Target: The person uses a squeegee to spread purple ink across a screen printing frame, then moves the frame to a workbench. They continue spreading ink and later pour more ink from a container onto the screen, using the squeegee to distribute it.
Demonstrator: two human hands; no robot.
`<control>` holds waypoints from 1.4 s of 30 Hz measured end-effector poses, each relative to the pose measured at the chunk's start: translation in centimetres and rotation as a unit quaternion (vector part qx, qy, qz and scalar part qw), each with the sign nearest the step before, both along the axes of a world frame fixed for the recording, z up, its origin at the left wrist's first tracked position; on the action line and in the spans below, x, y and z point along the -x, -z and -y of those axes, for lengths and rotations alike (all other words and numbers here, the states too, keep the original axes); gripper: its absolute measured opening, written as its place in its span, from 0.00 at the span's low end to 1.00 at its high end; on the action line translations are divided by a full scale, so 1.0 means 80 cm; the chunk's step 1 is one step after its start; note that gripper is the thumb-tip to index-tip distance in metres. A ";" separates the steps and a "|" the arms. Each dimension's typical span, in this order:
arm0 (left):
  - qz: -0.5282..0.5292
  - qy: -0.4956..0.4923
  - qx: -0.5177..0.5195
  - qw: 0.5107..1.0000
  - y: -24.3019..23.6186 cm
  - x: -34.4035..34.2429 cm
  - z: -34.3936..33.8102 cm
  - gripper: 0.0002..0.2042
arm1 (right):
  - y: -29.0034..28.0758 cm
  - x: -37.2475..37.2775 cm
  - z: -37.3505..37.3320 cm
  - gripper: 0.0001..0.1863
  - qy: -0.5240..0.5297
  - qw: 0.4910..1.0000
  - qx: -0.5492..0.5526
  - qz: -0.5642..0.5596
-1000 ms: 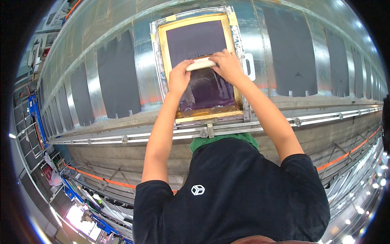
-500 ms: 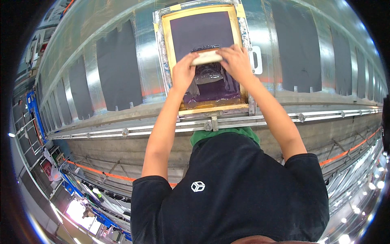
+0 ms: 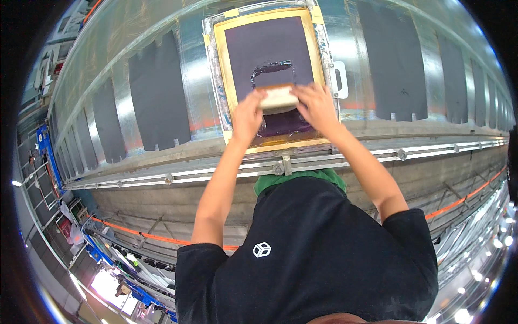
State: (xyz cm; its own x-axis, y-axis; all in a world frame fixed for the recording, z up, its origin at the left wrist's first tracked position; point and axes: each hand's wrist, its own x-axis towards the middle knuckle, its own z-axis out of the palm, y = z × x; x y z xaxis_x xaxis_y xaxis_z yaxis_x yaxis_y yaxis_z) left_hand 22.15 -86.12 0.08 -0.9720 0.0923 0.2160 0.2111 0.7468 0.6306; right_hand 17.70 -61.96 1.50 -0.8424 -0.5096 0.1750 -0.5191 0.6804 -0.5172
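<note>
Both my hands grip a pale-handled squeegee (image 3: pixel 278 99) on the mesh of a printing screen (image 3: pixel 264 40). At its left end my left hand (image 3: pixel 249 114) is closed round the handle. My right hand (image 3: pixel 317 106) holds the other end, fingers wrapped over it. The screen's frame is edged with yellow tape and lies flat on the long table. Beyond the squeegee, dark wet ink (image 3: pixel 272 68) outlines a rough square on the mesh. More dark, glossy ink (image 3: pixel 286 125) lies on the near side, partly hidden by the squeegee and hands.
Dark grey fabric pieces (image 3: pixel 159 92) lie in a row along the shiny table (image 3: pixel 191 81), on both sides of the screen. A metal rail (image 3: pixel 216 174) with clamps runs along the near edge. A white handle (image 3: pixel 339 79) sits at the frame's right side.
My hands have drawn the squeegee nearer to me across the mesh. The inked outline beyond it now shows more fully, and the near ink is more covered.
</note>
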 end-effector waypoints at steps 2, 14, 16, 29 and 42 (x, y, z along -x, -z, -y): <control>-0.006 -0.018 -0.039 0.999 -0.006 0.050 0.004 0.21 | 0.001 0.052 0.012 0.22 0.005 0.999 0.015 -0.031; 0.053 0.020 0.041 0.998 0.002 -0.083 -0.017 0.25 | 0.009 -0.081 -0.017 0.22 -0.008 0.999 -0.007 0.050; 0.075 0.009 0.009 0.997 0.001 -0.083 -0.015 0.24 | 0.008 -0.066 -0.034 0.22 0.024 0.993 0.071 0.088; 0.034 -0.080 -0.014 0.996 0.016 -0.010 -0.004 0.25 | 0.072 0.114 -0.081 0.13 0.317 0.896 0.262 0.168; 0.037 -0.026 0.033 0.998 -0.025 -0.184 0.190 0.31 | 0.028 0.058 0.172 0.10 0.327 0.893 0.285 0.120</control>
State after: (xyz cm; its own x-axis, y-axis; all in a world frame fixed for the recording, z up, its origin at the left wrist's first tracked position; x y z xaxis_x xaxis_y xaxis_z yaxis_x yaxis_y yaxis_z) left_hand 36.83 -101.29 2.09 -0.9890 0.0535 0.1382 0.1258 0.7957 0.5924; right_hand 13.03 -75.71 -0.76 -0.9752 0.2200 0.0234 0.0657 0.3887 -0.9190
